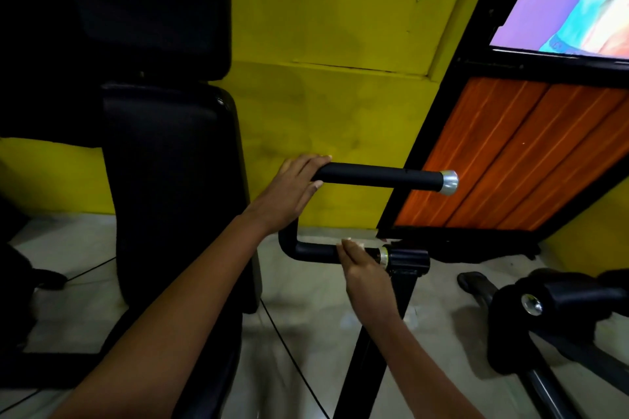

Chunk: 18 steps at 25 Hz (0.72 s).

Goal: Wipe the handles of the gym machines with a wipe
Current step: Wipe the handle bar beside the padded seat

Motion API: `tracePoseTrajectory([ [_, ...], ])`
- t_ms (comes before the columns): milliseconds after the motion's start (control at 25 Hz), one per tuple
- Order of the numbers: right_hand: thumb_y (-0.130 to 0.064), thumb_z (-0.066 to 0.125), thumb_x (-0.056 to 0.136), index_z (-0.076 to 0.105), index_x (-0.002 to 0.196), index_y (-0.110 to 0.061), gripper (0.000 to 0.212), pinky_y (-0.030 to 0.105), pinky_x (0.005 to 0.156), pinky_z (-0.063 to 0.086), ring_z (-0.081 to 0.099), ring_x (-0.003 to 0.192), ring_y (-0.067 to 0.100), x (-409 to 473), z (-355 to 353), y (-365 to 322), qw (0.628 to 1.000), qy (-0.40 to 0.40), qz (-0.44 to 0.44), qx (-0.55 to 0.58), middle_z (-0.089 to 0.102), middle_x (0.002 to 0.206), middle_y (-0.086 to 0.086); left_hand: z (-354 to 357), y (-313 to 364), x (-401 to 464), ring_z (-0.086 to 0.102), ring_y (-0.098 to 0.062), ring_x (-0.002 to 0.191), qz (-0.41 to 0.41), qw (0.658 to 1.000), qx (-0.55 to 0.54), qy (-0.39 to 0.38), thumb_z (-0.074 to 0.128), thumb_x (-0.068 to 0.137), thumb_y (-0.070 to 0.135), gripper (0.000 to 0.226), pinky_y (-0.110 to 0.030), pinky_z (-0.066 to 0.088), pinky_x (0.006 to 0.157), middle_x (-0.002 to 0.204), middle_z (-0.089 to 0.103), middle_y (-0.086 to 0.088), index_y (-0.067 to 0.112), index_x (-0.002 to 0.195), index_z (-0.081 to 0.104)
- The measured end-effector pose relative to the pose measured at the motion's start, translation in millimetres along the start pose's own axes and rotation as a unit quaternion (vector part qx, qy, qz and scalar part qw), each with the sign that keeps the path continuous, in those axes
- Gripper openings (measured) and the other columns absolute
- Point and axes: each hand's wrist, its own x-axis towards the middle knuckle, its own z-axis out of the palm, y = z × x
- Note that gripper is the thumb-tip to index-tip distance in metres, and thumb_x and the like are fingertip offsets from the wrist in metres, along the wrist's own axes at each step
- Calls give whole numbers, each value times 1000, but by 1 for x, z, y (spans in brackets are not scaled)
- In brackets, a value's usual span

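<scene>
On upper handle (377,176) left hand (289,190) grips; right hand (357,257) wraps lower bar (315,251).

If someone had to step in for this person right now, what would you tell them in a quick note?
Left hand: grips the inner end of the upper handle bar, fingers curled over it.
Right hand: wrapped round the lower handle bar, next to its silver ring; a pale bit at the fingertips may be the wipe, too small to be sure.
Both bars belong to one U-shaped handle beside the black padded seat.
Done: cannot tell how much has been wiped.
Left: finish the lower bar, then probably the upper bar out to its silver end cap, then other machines.
</scene>
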Motion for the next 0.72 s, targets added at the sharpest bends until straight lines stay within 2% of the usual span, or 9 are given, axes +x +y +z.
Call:
tracePoseTrajectory([
  [120,13,76,46,69,110,-2,66,28,57,58,70,94,24,-7,-5,24,997,36,-70,-3,67,117,13,2,0,-1,41,-23,116,3,1000,-4,-1,36,102,28,44,-33,34,99,139,41,0,20,145,32],
  [240,8,85,33,72,102,-1,71,28,49,55,72,81,23,3,-9,23,1000,13,-8,-8,71,107,11,4,1,-1,42,-24,114,-1,1000,0,9,36,102,27,43,-34,35,98,138,41,-1,20,144,32],
  [360,9,83,45,69,108,0,65,39,53,59,71,90,26,7,0,4,999,-21,-32,-3,67,115,15,3,3,-1,41,-23,111,-4,1000,-1,15,37,103,25,42,-33,35,96,138,41,-1,20,144,32],
  [440,8,82,46,68,110,-1,66,34,50,58,71,85,26,5,-1,20,997,-13,-70,-8,66,117,14,2,4,-2,41,-23,110,-4,1000,-5,12,37,103,25,42,-32,35,95,137,41,-1,20,144,33],
  [560,5,86,40,71,104,-2,66,28,47,54,72,71,23,9,-10,22,1000,3,-28,-6,70,106,11,2,4,-2,41,-23,110,-6,1000,2,14,37,103,25,42,-32,34,96,137,41,-2,19,144,33],
  [720,5,85,45,71,102,-1,60,27,54,56,72,77,23,17,0,-20,997,14,-72,4,69,107,14,5,2,-1,41,-23,112,-6,1000,-1,13,37,103,25,42,-31,34,96,137,41,-2,20,144,33],
])
